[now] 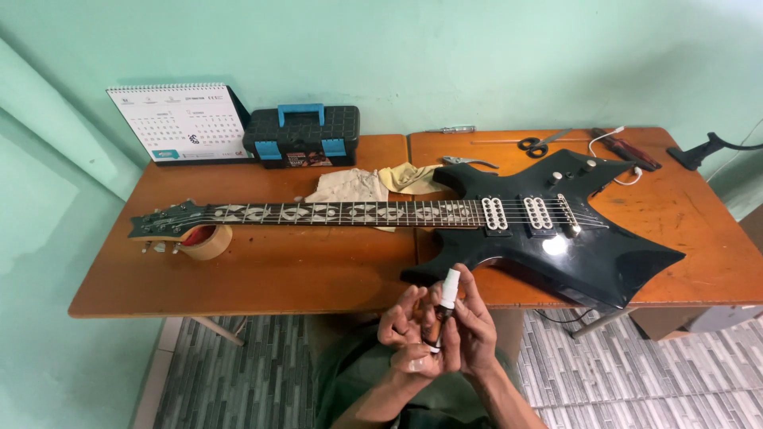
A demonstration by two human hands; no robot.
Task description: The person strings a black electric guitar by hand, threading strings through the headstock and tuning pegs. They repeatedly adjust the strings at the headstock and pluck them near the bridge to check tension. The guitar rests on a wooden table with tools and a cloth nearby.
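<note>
Black and glossy, a sharply pointed electric guitar [556,238] is laid flat and strings-up across the orange-brown wooden counter [262,270], its headstock propped on a roll of tan tape [208,241] so that the inlaid neck is kept level and off the wood. Below the counter's near edge, a small bottle with a white spray nozzle and dark body [445,306] is held upright between both hands: the left hand [409,338] is cupped under and around its base, the right hand [474,330] is closed on its side, and the two are pressed together about it. What the bottle holds cannot be told (its body is mostly covered by fingers). At the back, a black plastic toolbox with blue handle and latches [302,135] is kept shut, its contents hidden, beside a white desk calendar [179,121]. Crumpled beige and yellow cloths [373,183] lie by the neck; black-handled scissors [539,144] and pliers [467,161] rest behind the body.
</note>
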